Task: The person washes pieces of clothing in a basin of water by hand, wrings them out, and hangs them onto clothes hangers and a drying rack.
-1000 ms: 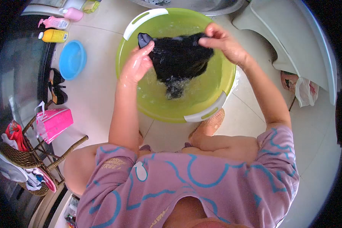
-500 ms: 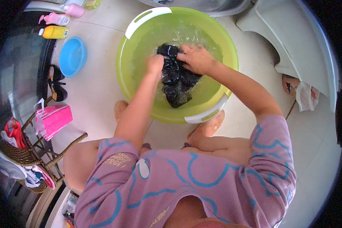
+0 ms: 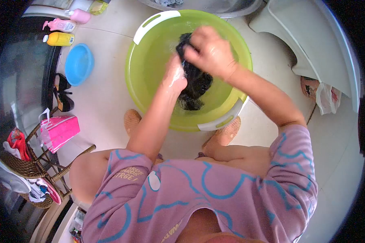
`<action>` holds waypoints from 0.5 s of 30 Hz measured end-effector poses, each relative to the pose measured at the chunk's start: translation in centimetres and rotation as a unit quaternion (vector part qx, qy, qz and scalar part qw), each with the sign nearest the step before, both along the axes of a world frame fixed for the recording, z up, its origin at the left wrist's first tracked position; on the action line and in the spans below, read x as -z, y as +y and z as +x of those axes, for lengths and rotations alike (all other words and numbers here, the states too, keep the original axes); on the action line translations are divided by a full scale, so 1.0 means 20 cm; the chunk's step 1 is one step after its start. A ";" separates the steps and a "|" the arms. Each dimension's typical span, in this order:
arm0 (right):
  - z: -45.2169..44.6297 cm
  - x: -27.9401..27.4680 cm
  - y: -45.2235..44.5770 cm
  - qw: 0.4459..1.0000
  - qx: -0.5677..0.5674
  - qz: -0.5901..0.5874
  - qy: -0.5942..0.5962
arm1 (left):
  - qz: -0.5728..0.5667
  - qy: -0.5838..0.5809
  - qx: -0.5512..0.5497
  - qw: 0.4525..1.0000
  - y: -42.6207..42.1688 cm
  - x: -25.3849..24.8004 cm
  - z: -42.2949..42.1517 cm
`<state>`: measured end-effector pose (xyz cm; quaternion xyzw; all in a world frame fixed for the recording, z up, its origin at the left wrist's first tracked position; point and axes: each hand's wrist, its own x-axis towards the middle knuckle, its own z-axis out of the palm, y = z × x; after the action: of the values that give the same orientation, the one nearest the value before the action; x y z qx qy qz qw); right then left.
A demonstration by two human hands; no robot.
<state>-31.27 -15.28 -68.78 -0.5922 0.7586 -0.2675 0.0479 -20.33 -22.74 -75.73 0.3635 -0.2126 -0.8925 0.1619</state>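
Note:
A wet black cloth [image 3: 196,83] hangs bunched over a round green basin [image 3: 148,95] of water, its lower end in or at the water. My left hand [image 3: 176,75], wet along the wrist, is closed around the cloth's upper part from the left. My right hand [image 3: 211,46] grips the cloth's top end just above and to the right; its fingers are blurred by motion. What kind of garment the cloth is, I cannot tell. White handles [image 3: 154,24] sit on the basin's rim.
Left of the basin are a small blue bowl [image 3: 79,65], a yellow bottle [image 3: 60,39], pink pump bottles [image 3: 63,25], black shoes [image 3: 64,95] and a pink bag [image 3: 60,131] near a wicker rack [image 3: 44,172]. A metal tub [image 3: 227,10] stands behind, a pale sink-like fixture [image 3: 304,36] at right.
Both hands have lifted the black cloth's upper part out of the water. The right hand has moved up and turned; the left has come a little to the right.

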 end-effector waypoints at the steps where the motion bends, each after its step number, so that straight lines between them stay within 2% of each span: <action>1: -0.07 0.02 0.00 0.999 0.036 0.005 -0.004 | -0.003 0.062 0.059 0.996 -0.05 0.02 0.01; 3: -0.12 0.03 0.03 0.989 0.006 -0.039 -0.143 | -0.160 0.037 0.067 0.984 -0.06 -0.13 0.03; 4: -0.13 0.03 0.04 0.975 -0.008 -0.060 -0.212 | -0.172 -0.008 0.129 0.977 -0.08 -0.22 0.03; 7: -0.10 -0.12 0.09 0.945 -0.169 0.042 -0.275 | -0.284 0.080 0.092 0.951 -0.09 -0.34 0.04; 8: -0.09 -0.07 0.07 0.954 -0.195 -0.046 -0.223 | -0.282 0.096 0.090 0.950 -0.12 -0.35 0.05; 9: -0.09 -0.06 0.08 0.954 -0.145 -0.024 -0.262 | -0.270 0.103 0.059 0.956 -0.13 -0.40 0.07; 11: -0.17 -0.04 0.11 0.997 -0.020 0.063 -0.045 | -0.294 0.124 0.055 0.946 -0.23 -0.38 0.09; 12: -0.20 0.00 0.13 0.999 0.023 0.042 -0.006 | -0.335 0.030 0.067 0.939 -0.26 -0.38 0.13; 15: -0.20 0.16 0.18 0.980 0.068 0.179 -0.044 | -0.459 -0.221 0.098 0.855 -0.29 -0.20 0.18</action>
<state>-35.20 -11.60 -71.90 -0.5088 0.8299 -0.1555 0.1682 -16.78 -28.59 -71.71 0.4131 -0.6628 -0.6007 0.1711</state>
